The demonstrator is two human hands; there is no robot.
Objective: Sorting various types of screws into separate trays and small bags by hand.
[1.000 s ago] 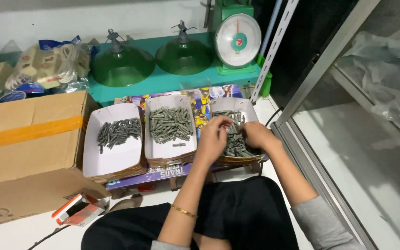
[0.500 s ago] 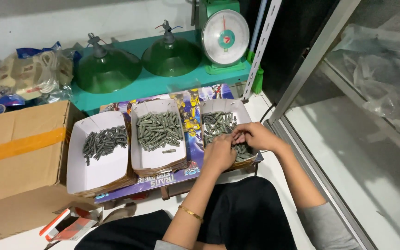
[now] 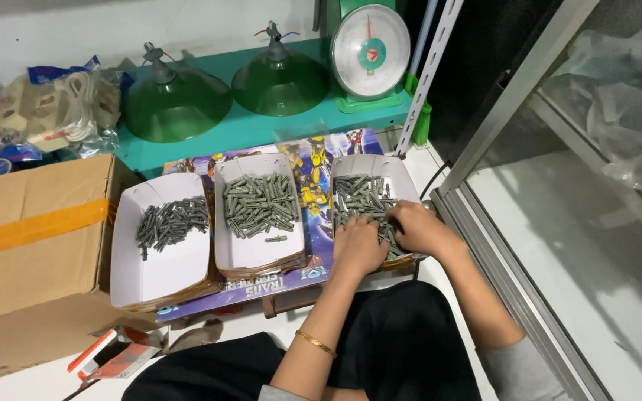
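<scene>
Both my hands rest in the rightmost white paper tray point(image 3: 404, 172): left hand point(image 3: 358, 249) and right hand point(image 3: 417, 226) loosely curled over grey plastic wall plugs point(image 3: 358, 197), piled just ahead; exact pinch hidden.

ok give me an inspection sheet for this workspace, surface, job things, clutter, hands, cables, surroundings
surface: printed purple board on a pale floor, carrying three white paper trays.
job's things: right tray, middle tray and left tray, each holding grey plugs; the left holds fewest.
clutter: cardboard box, small red and white carton, bagged goods.
grippers: left hand and right hand both in the right tray among the plugs; grasp not visible.
cables: dark cable by the right tray.
surroundings: teal shelf with two green lamp shades and a dial scale; glass cabinet at right.
</scene>
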